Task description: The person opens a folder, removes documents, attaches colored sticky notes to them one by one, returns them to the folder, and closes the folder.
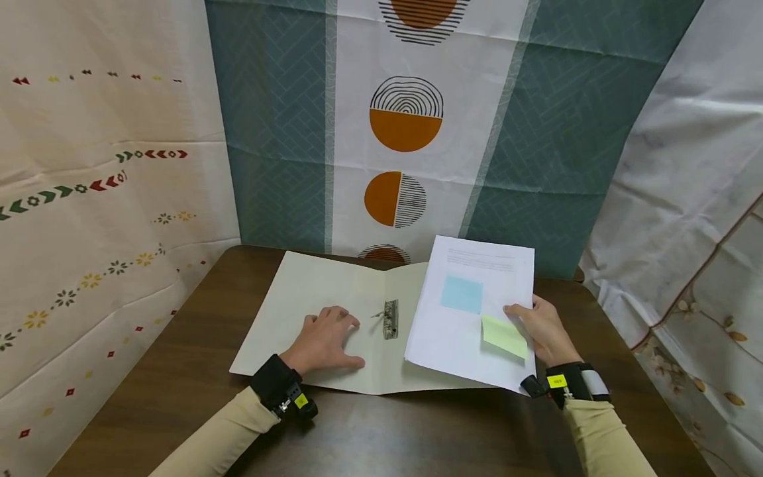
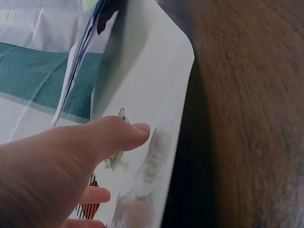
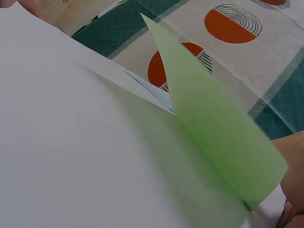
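An open cream folder [image 1: 334, 291] lies on the table, with a metal binding clip [image 1: 390, 319] near its fold. Over its left cover is my left hand [image 1: 324, 339], fingers spread and slightly bent, holding nothing. In the left wrist view the thumb [image 2: 118, 137] shows in front of the clip. My right hand [image 1: 545, 331] pinches a stack of white printed paper [image 1: 447, 338] by its right edge, tilted above the folder's right cover. On the top sheet are a blue sticky note [image 1: 461, 295] and a green sticky note [image 1: 504, 336], which stands partly up in the right wrist view.
The brown wooden table [image 1: 393, 437] extends around the folder. Behind it hangs a teal and white cloth [image 1: 286, 132] with orange circles. Patterned cloths hang at the left [image 1: 119, 232] and right [image 1: 685, 199] sides.
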A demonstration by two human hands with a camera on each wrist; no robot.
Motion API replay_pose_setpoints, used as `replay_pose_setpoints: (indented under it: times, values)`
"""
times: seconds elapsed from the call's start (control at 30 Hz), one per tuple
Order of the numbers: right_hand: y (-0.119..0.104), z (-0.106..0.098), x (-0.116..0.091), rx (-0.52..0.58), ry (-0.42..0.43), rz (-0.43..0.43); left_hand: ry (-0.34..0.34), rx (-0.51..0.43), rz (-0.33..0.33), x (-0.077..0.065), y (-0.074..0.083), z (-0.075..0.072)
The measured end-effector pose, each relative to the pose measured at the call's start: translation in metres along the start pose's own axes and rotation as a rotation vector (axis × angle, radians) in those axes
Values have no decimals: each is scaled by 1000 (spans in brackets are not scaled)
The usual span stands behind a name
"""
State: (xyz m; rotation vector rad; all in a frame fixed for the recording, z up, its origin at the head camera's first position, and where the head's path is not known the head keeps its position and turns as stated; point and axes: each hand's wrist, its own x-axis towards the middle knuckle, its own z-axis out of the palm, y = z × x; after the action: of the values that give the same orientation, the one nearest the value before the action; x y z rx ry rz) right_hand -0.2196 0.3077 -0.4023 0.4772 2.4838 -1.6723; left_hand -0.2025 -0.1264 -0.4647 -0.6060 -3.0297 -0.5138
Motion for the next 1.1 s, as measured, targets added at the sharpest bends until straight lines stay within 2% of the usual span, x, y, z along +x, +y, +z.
replay_pose_setpoints:
  times: [0.13,0.43,0.63,0.87,1.1]
  values:
    - [6,7,6,3,-14,-6,8,0,13,-1,1,-1]
    - [30,27,19,6,-59,39,11,5,26,0,-2,4]
    - [42,33,25,-42,-88,24,21,5,40,0,-5,4]
    - [48,39,28,-65,-90,19,33,4,53,0,-7,4]
    - [46,40,26,-133,-90,19,37,10,53,-2,-8,4]
